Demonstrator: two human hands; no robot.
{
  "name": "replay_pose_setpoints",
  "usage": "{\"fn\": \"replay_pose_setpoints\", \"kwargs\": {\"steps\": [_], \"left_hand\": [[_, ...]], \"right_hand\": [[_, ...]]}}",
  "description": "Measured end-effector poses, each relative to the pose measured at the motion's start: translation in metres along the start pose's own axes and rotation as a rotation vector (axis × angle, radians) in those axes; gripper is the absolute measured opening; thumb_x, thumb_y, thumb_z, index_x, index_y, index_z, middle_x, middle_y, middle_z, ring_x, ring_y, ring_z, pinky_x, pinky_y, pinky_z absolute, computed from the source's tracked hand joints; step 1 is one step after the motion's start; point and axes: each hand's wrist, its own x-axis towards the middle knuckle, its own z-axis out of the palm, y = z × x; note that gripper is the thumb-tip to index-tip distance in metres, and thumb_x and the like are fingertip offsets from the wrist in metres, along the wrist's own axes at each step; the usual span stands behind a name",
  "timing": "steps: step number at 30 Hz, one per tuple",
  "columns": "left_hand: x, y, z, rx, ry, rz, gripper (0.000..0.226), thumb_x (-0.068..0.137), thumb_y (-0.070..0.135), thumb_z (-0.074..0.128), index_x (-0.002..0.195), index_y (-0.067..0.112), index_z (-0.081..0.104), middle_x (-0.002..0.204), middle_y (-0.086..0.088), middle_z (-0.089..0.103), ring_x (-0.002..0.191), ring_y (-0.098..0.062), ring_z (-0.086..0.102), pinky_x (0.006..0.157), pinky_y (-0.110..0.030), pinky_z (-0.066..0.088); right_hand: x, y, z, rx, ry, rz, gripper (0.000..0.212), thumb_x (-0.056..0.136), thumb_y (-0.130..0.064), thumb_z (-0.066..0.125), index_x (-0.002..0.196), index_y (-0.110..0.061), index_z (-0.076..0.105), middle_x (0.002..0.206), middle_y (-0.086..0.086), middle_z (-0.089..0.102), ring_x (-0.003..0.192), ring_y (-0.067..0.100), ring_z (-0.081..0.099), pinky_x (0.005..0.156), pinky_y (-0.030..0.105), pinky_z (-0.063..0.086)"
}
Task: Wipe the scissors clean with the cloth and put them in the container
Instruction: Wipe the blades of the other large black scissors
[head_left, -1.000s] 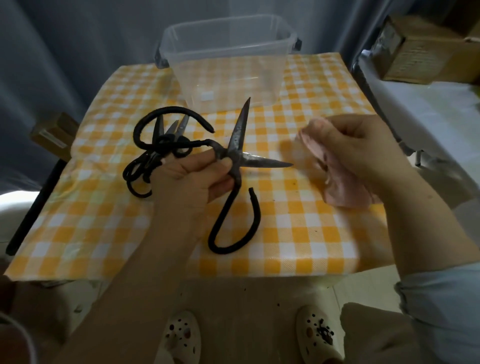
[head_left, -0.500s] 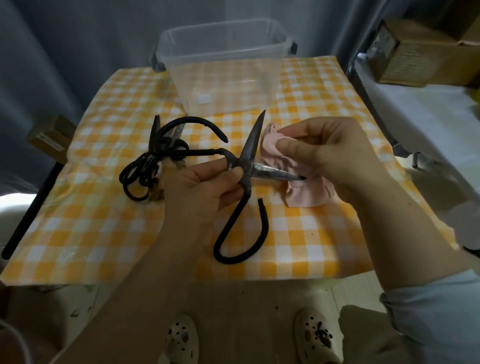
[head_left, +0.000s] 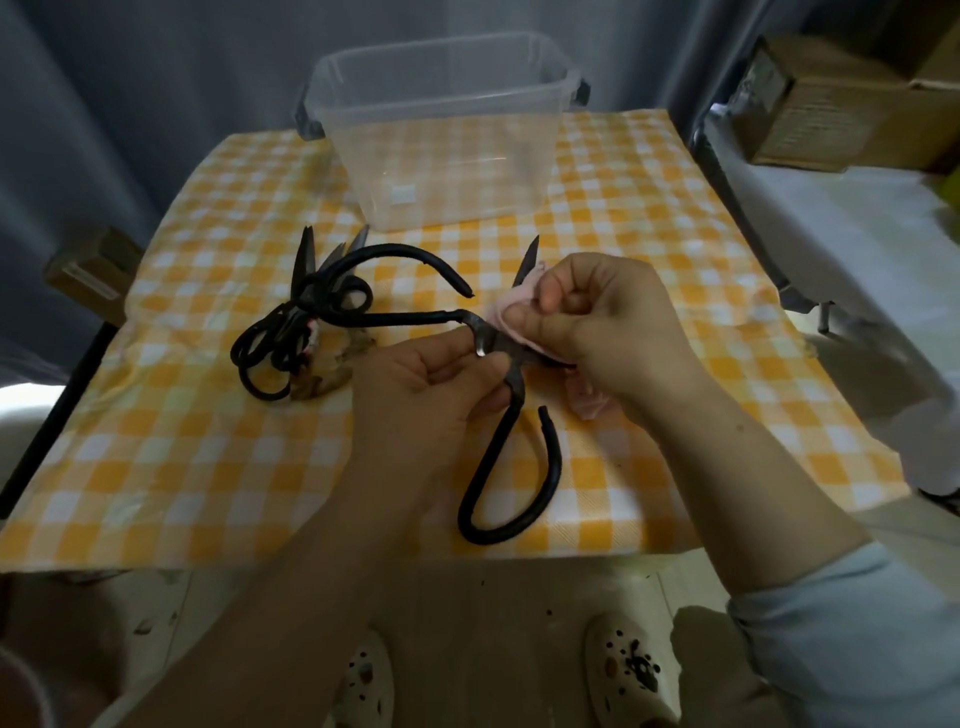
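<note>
Hands | left hand (head_left: 431, 395) pinches scissors (head_left: 506, 431) | right hand (head_left: 608, 322) grips cloth (head_left: 506, 312) on blade | scissors pile (head_left: 291, 332), container (head_left: 447, 182) beyond

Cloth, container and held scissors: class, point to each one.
cloth (head_left: 587, 408), head view, its hanging end
container (head_left: 447, 171), head view, its front wall
held scissors (head_left: 395, 251), head view, upper handle curve

container top: open; the clear container (head_left: 447, 156) stands at the far edge of the desk (head_left: 171, 467).
middle strip: bare checked cloth before the container, crossed by one raised blade tip of the open scissors (head_left: 511, 415).
left side: tangled pile of black scissors (head_left: 291, 332) blocks the way.
near left corner: bare.
</note>
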Motion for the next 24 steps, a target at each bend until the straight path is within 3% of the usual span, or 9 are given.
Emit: {"fn": "replay_pose_setpoints", "kwargs": {"steps": [4, 7, 9, 12, 14, 16, 19, 21, 24], "left_hand": [[-0.004, -0.006, 0.005, 0.000, 0.020, -0.024, 0.011, 0.080, -0.005, 0.066, 0.082, 0.005, 0.069, 0.064, 0.000, 0.071, 0.066, -0.015, 0.070, 0.062, -0.021, 0.056], [-0.002, -0.004, 0.002, -0.065, 0.052, -0.078, 0.014, 0.080, -0.005, 0.066, 0.078, 0.008, 0.071, 0.066, -0.002, 0.072, 0.067, -0.015, 0.070, 0.060, -0.020, 0.054], [-0.001, -0.002, 0.000, -0.056, 0.054, -0.065, 0.023, 0.080, -0.005, 0.066, 0.070, 0.015, 0.072, 0.065, -0.002, 0.072, 0.066, -0.015, 0.070, 0.059, -0.020, 0.055], [-0.004, -0.005, 0.004, 0.020, 0.032, -0.029, 0.023, 0.079, -0.005, 0.067, 0.070, 0.015, 0.072, 0.064, -0.001, 0.071, 0.066, -0.015, 0.070, 0.062, -0.023, 0.057], [-0.007, -0.006, 0.008, 0.042, 0.008, -0.036, 0.014, 0.079, -0.005, 0.067, 0.073, 0.007, 0.070, 0.065, -0.003, 0.072, 0.066, -0.016, 0.071, 0.062, -0.023, 0.057], [-0.008, -0.006, 0.009, 0.021, 0.018, -0.069, 0.013, 0.079, -0.006, 0.067, 0.073, 0.006, 0.069, 0.064, -0.004, 0.071, 0.066, -0.017, 0.070, 0.061, -0.023, 0.057], [-0.004, -0.002, 0.005, -0.024, 0.042, -0.075, 0.018, 0.080, -0.007, 0.066, 0.071, 0.009, 0.068, 0.060, 0.001, 0.070, 0.061, -0.012, 0.069, 0.060, -0.021, 0.057], [-0.003, -0.002, 0.004, -0.008, 0.018, -0.057, 0.017, 0.080, -0.007, 0.066, 0.072, 0.008, 0.069, 0.061, 0.001, 0.070, 0.062, -0.012, 0.069, 0.062, -0.022, 0.058], [-0.005, -0.006, 0.005, 0.031, 0.008, -0.032, 0.017, 0.080, -0.006, 0.067, 0.070, 0.008, 0.068, 0.064, -0.004, 0.071, 0.065, -0.018, 0.069, 0.064, -0.026, 0.059]], "right_hand": [[0.008, -0.005, -0.005, -0.017, 0.108, -0.039, 0.031, 0.079, -0.011, 0.074, 0.063, -0.017, 0.049, 0.055, 0.000, 0.048, 0.040, 0.000, 0.045, 0.043, 0.013, 0.040], [0.004, -0.004, -0.007, -0.088, -0.068, 0.027, 0.029, 0.076, -0.013, 0.078, 0.063, -0.018, 0.052, 0.058, 0.003, 0.050, 0.048, 0.014, 0.051, 0.041, 0.020, 0.040], [0.002, -0.002, -0.005, -0.132, -0.119, 0.033, 0.031, 0.074, -0.012, 0.080, 0.060, -0.018, 0.052, 0.059, 0.002, 0.054, 0.051, 0.013, 0.055, 0.039, 0.017, 0.041], [0.007, 0.001, -0.006, -0.048, 0.033, -0.009, 0.035, 0.074, -0.010, 0.079, 0.057, -0.017, 0.049, 0.049, -0.009, 0.050, 0.043, 0.001, 0.048, 0.042, 0.012, 0.038], [0.011, 0.002, -0.011, -0.048, 0.134, -0.036, 0.034, 0.076, -0.014, 0.077, 0.059, -0.017, 0.048, 0.056, 0.003, 0.051, 0.052, 0.012, 0.049, 0.047, 0.018, 0.043], [0.011, 0.001, -0.015, -0.101, 0.066, -0.011, 0.032, 0.076, -0.016, 0.077, 0.060, -0.017, 0.049, 0.062, 0.010, 0.049, 0.058, 0.017, 0.047, 0.049, 0.020, 0.044], [0.005, -0.002, -0.013, -0.087, -0.128, 0.088, 0.037, 0.072, -0.014, 0.080, 0.054, -0.020, 0.049, 0.050, -0.002, 0.051, 0.055, 0.020, 0.049, 0.052, 0.030, 0.045], [0.004, -0.001, -0.010, -0.012, -0.106, 0.098, 0.038, 0.071, -0.009, 0.080, 0.054, -0.018, 0.047, 0.042, -0.009, 0.049, 0.047, 0.016, 0.049, 0.048, 0.023, 0.042], [0.007, 0.001, -0.007, 0.043, 0.023, 0.034, 0.039, 0.074, -0.005, 0.078, 0.056, -0.015, 0.045, 0.049, -0.002, 0.041, 0.046, 0.012, 0.041, 0.040, 0.014, 0.034]]}}
